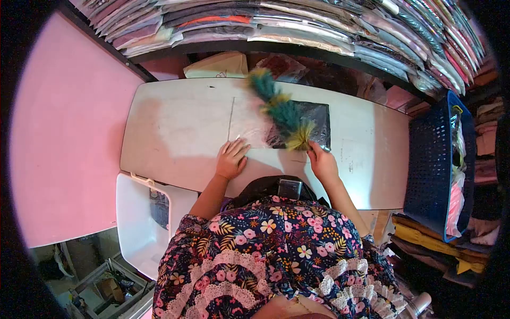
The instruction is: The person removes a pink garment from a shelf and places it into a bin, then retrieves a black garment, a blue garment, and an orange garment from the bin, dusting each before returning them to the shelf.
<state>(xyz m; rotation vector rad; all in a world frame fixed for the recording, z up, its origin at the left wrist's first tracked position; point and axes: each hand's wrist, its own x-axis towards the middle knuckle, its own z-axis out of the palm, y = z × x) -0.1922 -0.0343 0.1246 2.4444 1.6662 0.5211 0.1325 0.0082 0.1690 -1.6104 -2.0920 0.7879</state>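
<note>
A fluffy green and yellow duster (286, 114), blurred by motion, lies slantwise over a clear plastic bag (247, 119) with a dark folded item (319, 125) in its right part. My right hand (323, 162) grips the duster's near end, close to the bag's lower right edge. Palm down, my left hand (232, 158) rests at the bag's lower left corner with its fingers extended. The bag lies flat on the pale table (175, 122).
Stacks of plastic-wrapped garments (212, 24) fill a shelf beyond the table. A blue basket (433, 165) holding bagged items stands at the right. At the lower left is a white tub (139, 223). Folded cloths (441, 244) lie at the lower right.
</note>
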